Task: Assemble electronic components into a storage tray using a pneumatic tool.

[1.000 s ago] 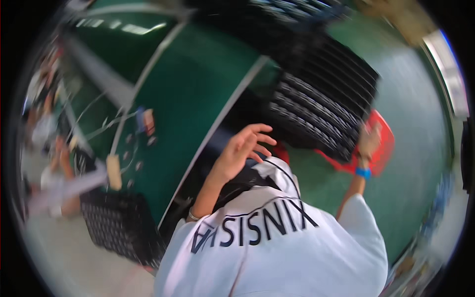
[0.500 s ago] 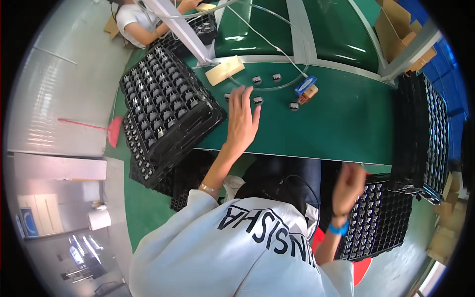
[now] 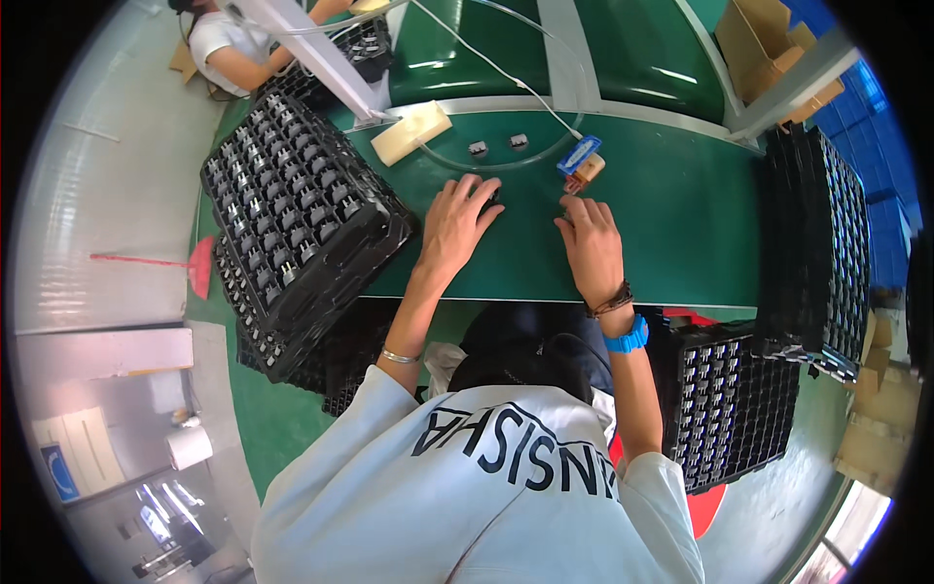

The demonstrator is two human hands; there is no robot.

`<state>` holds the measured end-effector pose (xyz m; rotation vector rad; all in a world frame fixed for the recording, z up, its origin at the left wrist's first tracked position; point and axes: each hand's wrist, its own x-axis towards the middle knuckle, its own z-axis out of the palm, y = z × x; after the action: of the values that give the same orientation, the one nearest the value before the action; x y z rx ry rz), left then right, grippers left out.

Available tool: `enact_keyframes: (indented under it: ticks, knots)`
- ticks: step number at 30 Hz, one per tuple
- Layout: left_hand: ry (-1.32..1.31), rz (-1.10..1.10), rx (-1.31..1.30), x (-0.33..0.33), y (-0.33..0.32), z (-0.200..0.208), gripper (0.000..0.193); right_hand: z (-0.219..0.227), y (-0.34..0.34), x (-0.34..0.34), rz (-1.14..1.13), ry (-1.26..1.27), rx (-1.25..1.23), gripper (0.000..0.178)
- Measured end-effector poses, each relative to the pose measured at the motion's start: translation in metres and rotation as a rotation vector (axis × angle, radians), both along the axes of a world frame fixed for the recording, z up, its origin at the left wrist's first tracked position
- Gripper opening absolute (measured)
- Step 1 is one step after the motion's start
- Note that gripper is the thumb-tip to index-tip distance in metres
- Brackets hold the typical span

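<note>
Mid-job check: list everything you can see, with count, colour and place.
green worktable: one, green, ahead
small parts: two clearly visible, grey, mid-table
block: one, cream, table's far left
cable-end item: one, blue and tan, beyond right hand
cable: one, white, above table
left tray stack: one, black, left
right tray stack: one, black, right
lower trays: number unclear, black, lower right
cardboard boxes: several, brown, right side
long-handled tool: one, red, left
roll: one, white, lower left
co-worker: one, white sleeve, upper left
left hand: one, bare, over table
right hand: one, bare, over table
</note>
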<state>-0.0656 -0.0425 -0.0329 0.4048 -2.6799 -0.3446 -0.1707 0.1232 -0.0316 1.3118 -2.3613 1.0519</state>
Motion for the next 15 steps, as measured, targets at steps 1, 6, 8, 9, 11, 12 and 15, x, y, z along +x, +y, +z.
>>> enact_keyframes:
  ticks: [1,6,8,9,11,12,15]
  knots:
    - [0.048,-0.041,0.047,-0.004,0.003,0.0,0.031,0.0,0.01,-0.002,-0.027,-0.073,-0.034,0.013]
    - [0.129,-0.143,0.484,-0.026,0.036,0.007,0.024,-0.015,0.053,-0.012,-0.152,-0.266,-0.274,0.016]
    - [0.156,-0.168,0.905,-0.024,0.049,0.009,0.024,0.0,0.072,-0.005,-0.245,-0.292,-0.396,0.016]
    - [0.163,-0.224,0.968,-0.026,0.059,0.014,0.027,0.008,0.096,0.0,-0.334,-0.277,-0.39,0.016]
    - [0.019,-0.251,1.205,-0.029,0.087,0.025,0.033,0.022,0.144,0.017,-0.478,-0.742,-0.599,0.015]
    - [-0.051,-0.279,1.314,-0.034,0.103,0.026,0.034,0.022,0.178,0.022,-0.622,-0.69,-0.578,0.01]
    - [-0.325,-0.496,1.567,-0.053,0.166,0.028,0.032,-0.008,0.286,0.032,-1.018,-0.637,-0.757,0.012]
